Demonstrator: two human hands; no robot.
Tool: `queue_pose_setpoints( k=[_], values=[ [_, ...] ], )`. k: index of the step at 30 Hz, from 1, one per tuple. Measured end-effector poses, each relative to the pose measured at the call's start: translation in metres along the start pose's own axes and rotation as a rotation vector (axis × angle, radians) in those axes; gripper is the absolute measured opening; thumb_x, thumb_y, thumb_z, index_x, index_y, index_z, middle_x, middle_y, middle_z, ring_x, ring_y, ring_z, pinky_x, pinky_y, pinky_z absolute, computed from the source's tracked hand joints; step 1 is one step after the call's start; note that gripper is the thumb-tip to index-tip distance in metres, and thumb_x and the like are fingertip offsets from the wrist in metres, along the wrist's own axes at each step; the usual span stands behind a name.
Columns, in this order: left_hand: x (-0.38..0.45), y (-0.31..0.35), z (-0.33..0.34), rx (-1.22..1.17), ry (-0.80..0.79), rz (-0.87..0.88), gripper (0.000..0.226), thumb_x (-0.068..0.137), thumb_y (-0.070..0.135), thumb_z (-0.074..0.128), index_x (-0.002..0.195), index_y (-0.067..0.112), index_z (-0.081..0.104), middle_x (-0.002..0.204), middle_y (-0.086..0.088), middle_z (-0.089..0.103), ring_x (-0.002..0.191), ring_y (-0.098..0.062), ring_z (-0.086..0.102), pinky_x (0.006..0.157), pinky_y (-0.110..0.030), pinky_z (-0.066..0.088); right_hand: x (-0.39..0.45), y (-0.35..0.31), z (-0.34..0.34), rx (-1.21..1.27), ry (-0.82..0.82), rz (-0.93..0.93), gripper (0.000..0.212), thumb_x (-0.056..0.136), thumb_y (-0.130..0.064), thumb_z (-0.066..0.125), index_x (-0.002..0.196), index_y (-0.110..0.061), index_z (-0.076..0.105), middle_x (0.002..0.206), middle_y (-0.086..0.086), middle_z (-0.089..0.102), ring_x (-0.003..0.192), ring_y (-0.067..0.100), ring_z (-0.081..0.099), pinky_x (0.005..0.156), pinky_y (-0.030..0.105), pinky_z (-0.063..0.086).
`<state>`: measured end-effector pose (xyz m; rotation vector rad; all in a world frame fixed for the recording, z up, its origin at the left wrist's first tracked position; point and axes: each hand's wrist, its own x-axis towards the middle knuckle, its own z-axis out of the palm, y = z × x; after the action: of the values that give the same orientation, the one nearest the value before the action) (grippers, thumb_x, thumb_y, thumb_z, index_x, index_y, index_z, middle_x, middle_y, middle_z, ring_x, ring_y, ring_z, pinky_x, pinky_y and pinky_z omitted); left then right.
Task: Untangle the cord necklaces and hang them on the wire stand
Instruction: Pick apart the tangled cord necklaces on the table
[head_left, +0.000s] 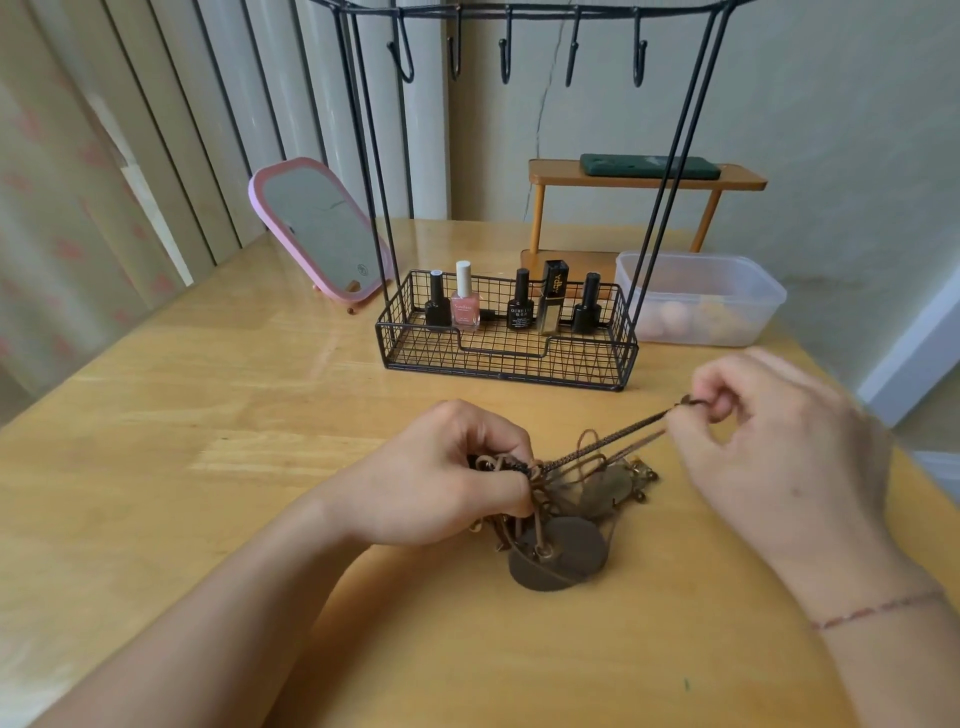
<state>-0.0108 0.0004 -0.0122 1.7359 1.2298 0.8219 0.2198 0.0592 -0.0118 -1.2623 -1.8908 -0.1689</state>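
Note:
A tangle of brown cord necklaces with dark round pendants lies on the wooden table in front of me. My left hand grips the knotted bunch of cords at its left side. My right hand pinches the end of a dark braided cord and holds it taut up and to the right. The black wire stand rises behind the tangle. Its hooks along the top bar carry nothing.
Several nail polish bottles stand in the stand's basket. A pink mirror leans at the back left. A clear plastic box sits at the back right, in front of a small orange shelf with a dark phone.

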Motion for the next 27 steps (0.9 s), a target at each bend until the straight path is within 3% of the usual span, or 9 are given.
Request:
queue_pose_setpoints(
  k=[6, 8, 10, 12, 16, 18, 20, 23, 27],
  values=[
    [0.002, -0.004, -0.002, 0.059, 0.001, -0.025, 0.013, 0.078, 0.017, 0.062, 0.066, 0.014, 0.064, 0.062, 0.0, 0.06, 0.059, -0.012, 0.052, 0.059, -0.026, 0.043, 0.011, 0.019, -0.003, 0.187, 0.142, 0.251, 0.004, 0.088, -0.022, 0.057, 0.085, -0.024, 0.058, 0.073, -0.005, 0.057, 0.069, 0.02, 0.054, 0.062, 0.034, 0.043],
    [0.003, -0.007, -0.002, 0.08, 0.037, -0.027, 0.013, 0.081, 0.017, 0.062, 0.068, 0.014, 0.063, 0.062, -0.001, 0.06, 0.057, -0.013, 0.053, 0.057, -0.027, 0.044, 0.013, 0.018, -0.001, 0.403, 0.109, 0.322, 0.009, 0.092, -0.021, 0.055, 0.085, -0.025, 0.058, 0.069, -0.008, 0.064, 0.062, 0.007, 0.056, 0.059, 0.024, 0.044],
    [0.003, -0.009, -0.002, 0.094, 0.066, -0.02, 0.013, 0.085, 0.013, 0.065, 0.072, 0.012, 0.063, 0.061, 0.002, 0.062, 0.055, -0.01, 0.055, 0.056, -0.024, 0.045, 0.014, 0.012, -0.001, 0.714, -0.041, 0.442, 0.024, 0.098, -0.007, 0.053, 0.083, -0.025, 0.059, 0.07, -0.004, 0.071, 0.056, 0.009, 0.058, 0.049, 0.017, 0.041],
    [0.003, -0.01, 0.0, 0.088, 0.085, 0.001, 0.011, 0.086, 0.014, 0.069, 0.078, 0.008, 0.064, 0.064, -0.001, 0.064, 0.057, -0.01, 0.056, 0.056, -0.026, 0.046, 0.012, 0.002, -0.003, 1.002, -0.261, 0.516, 0.027, 0.099, 0.003, 0.049, 0.085, -0.017, 0.059, 0.072, 0.008, 0.073, 0.054, 0.019, 0.063, 0.043, 0.02, 0.043],
    [0.005, -0.012, 0.004, 0.079, 0.109, 0.015, 0.023, 0.083, 0.027, 0.068, 0.085, 0.005, 0.065, 0.077, -0.017, 0.069, 0.064, -0.019, 0.062, 0.063, -0.041, 0.053, 0.008, -0.014, -0.001, 1.259, -0.503, 0.605, 0.02, 0.1, 0.005, 0.04, 0.09, -0.008, 0.052, 0.07, 0.014, 0.069, 0.059, 0.025, 0.065, 0.052, 0.026, 0.054],
    [0.005, -0.012, 0.004, 0.072, 0.122, 0.01, 0.022, 0.083, 0.026, 0.067, 0.087, 0.005, 0.065, 0.078, -0.018, 0.07, 0.067, -0.025, 0.066, 0.065, -0.043, 0.055, 0.006, -0.015, 0.005, 1.213, -0.502, 0.645, 0.023, 0.101, 0.003, 0.041, 0.087, -0.012, 0.051, 0.06, 0.008, 0.061, 0.057, 0.024, 0.057, 0.052, 0.03, 0.05],
    [0.006, -0.013, 0.003, 0.07, 0.132, 0.006, 0.017, 0.084, 0.021, 0.067, 0.087, 0.005, 0.065, 0.079, -0.017, 0.071, 0.07, -0.031, 0.068, 0.066, -0.043, 0.057, 0.003, -0.011, 0.01, 0.967, -0.417, 0.553, 0.024, 0.1, 0.0, 0.046, 0.084, -0.016, 0.054, 0.052, 0.004, 0.055, 0.057, 0.026, 0.051, 0.055, 0.035, 0.046],
    [0.006, -0.014, 0.002, 0.082, 0.129, 0.006, 0.01, 0.083, 0.016, 0.064, 0.083, 0.006, 0.063, 0.073, -0.012, 0.069, 0.061, -0.021, 0.063, 0.058, -0.032, 0.053, 0.001, -0.01, 0.01, 0.773, -0.298, 0.403, 0.022, 0.096, -0.005, 0.055, 0.081, -0.02, 0.059, 0.05, 0.005, 0.058, 0.052, 0.026, 0.052, 0.054, 0.037, 0.047],
    [0.006, -0.013, 0.0, 0.036, 0.135, -0.012, 0.009, 0.079, 0.015, 0.058, 0.073, 0.008, 0.057, 0.066, -0.003, 0.061, 0.058, -0.014, 0.059, 0.057, -0.024, 0.049, 0.004, -0.009, 0.004, 0.731, -0.253, 0.414, 0.02, 0.096, -0.006, 0.057, 0.081, -0.019, 0.061, 0.051, 0.008, 0.061, 0.043, 0.026, 0.057, 0.044, 0.031, 0.046]
  ],
)
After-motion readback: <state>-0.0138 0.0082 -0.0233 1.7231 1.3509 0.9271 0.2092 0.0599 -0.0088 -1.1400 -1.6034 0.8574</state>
